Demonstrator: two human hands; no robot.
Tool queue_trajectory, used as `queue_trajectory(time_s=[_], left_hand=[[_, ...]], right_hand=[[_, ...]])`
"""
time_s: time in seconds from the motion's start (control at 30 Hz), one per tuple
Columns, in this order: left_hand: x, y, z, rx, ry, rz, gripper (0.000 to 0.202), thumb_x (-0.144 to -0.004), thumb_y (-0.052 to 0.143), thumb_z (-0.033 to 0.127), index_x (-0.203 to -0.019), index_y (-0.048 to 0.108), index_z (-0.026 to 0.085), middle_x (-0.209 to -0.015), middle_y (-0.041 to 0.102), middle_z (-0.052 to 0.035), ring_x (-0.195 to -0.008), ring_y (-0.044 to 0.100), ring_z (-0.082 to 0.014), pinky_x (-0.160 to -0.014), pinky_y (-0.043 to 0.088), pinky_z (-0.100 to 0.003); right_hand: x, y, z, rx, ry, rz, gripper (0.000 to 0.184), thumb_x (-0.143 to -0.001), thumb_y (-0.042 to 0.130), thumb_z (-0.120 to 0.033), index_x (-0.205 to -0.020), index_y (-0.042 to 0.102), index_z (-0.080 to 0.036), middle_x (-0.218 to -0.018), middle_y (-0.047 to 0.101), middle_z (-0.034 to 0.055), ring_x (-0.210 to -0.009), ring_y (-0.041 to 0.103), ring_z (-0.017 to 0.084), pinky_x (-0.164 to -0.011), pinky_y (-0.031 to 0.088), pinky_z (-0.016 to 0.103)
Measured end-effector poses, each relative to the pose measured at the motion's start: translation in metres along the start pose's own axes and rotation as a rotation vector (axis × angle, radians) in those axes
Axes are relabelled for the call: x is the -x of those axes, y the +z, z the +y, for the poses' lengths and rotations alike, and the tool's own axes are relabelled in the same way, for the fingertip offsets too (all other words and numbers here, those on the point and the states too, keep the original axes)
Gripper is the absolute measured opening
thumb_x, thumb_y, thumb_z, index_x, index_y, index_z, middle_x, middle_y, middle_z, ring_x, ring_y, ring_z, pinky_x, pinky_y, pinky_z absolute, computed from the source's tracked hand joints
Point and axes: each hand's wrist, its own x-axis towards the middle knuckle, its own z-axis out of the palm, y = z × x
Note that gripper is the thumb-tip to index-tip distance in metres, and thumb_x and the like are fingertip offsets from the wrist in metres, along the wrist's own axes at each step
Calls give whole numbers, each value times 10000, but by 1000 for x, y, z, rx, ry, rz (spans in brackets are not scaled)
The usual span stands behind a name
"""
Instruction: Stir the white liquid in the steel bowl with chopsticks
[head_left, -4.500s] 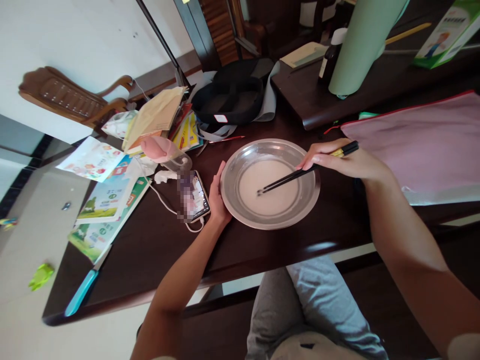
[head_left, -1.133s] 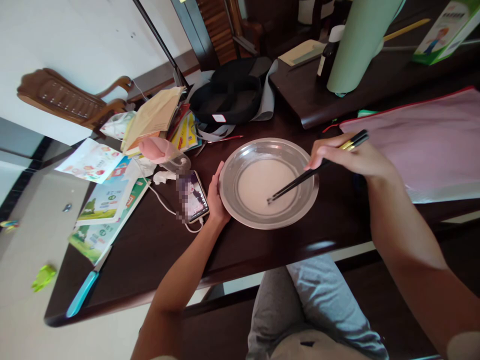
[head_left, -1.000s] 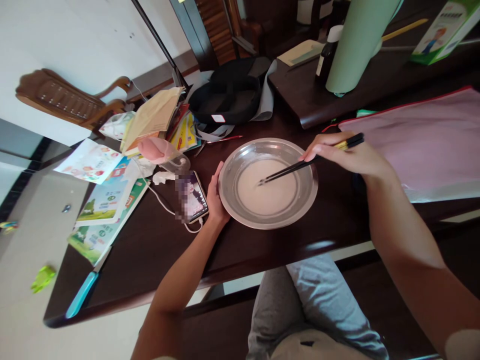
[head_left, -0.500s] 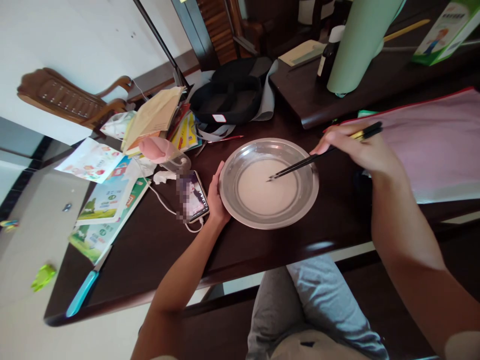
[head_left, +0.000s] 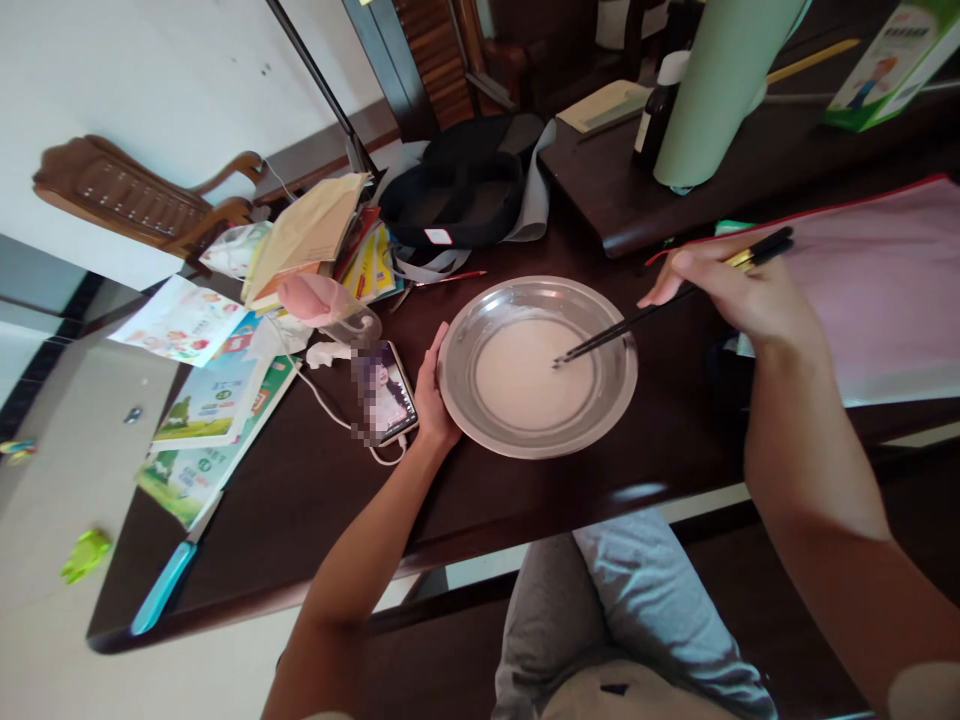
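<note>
A round steel bowl [head_left: 463, 385] rests on the dark table, with a pale, milky mixture [head_left: 525, 385] inside. My left hand [head_left: 435, 395] grips the bowl's left side, fingers along the outer wall and partly hidden by it. In my right hand [head_left: 720, 285], to the right of and above the bowl, is a pair of black chopsticks [head_left: 622, 326] with gold bands near the top. Their tips reach over the rim to the mixture, right of its middle. Just left of my left hand lies a phone [head_left: 394, 395] with a lit screen and a white cable plugged in.
Books [head_left: 202, 400] and a blue-handled knife [head_left: 161, 590] lie at the left. Behind the bowl sit a pink-topped clear bottle [head_left: 330, 305] and a black case [head_left: 457, 200]. A green cylinder [head_left: 720, 100] stands at the back right, near a pink mesh pouch [head_left: 885, 290].
My right hand has shifted to the right, drawing the chopstick tips rightward across the mixture. The bowl and my left hand stay in place. The picture on the phone screen differs.
</note>
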Motion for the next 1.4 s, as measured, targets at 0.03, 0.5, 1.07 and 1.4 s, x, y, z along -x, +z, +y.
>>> queue_trajectory(time_s=[0.03,0.5,1.07,1.4], left_hand=[[0,0,0,-1,0,2,582,-958,710,654,-1431,751,318,-1658,644,-63,-1624,491,-387,-1372,352,-553],[-1,-1,-1,3,6,13,551,-980,693,623,-1431,757,313,-1631,670,-57,-1618,502,-372,-1368,358,-540],[-1,-1,-1,-2,0,4,586,-962,706,643,-1452,743,326,-1628,672,-56,-1610,510,-384,-1359,375,-553],[-1,-1,-2,19,-7,6,574,-982,692,617,-1471,737,320,-1609,688,-59,-1590,537,-377,-1351,390,-547]], right_hand=[[0,-1,0,-26,-2,-11,450,-939,797,-615,-638,822,-281,-703,803,42,-732,767,244,-849,579,408],[0,-2,0,-28,-15,-43,495,-951,773,-659,-635,823,-281,-706,800,55,-737,765,261,-870,569,433],[1,12,-6,-27,6,-290,472,-950,758,-676,-731,859,-271,-802,853,58,-829,810,260,-838,586,394],[0,4,-3,-28,3,-97,493,-936,786,-674,-645,828,-278,-730,833,51,-760,780,253,-848,566,404]])
